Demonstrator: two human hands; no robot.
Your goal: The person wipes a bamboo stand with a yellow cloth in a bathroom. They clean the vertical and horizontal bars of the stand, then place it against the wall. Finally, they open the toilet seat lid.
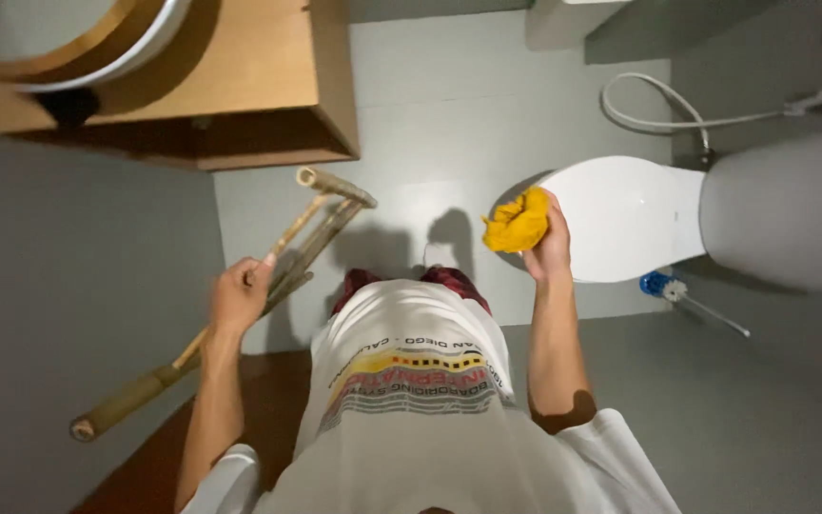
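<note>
A person's left hand (pixel 238 297) is clamped on a long brown bamboo-handled tool (pixel 268 276) angled over the grey floor (pixel 411 114); the right hand (pixel 549 243) grips a crumpled yellow cloth (pixel 516 224) beside the closed white toilet lid (pixel 625 214).

Grey tiled floor (pixel 449 105) — white toilet (pixel 639 214), wooden vanity (pixel 240 86), basin (pixel 68 38), hose (pixel 677 109).

This is a home bathroom. A white toilet (pixel 715 214) with its lid shut stands on a grey tiled floor (pixel 430 114). A spray hose (pixel 696 114) hangs just behind the toilet, and a blue brush (pixel 663 286) lies beside its base. Well apart from the toilet, a wooden vanity (pixel 240 86) carries a round basin (pixel 68 38).
</note>
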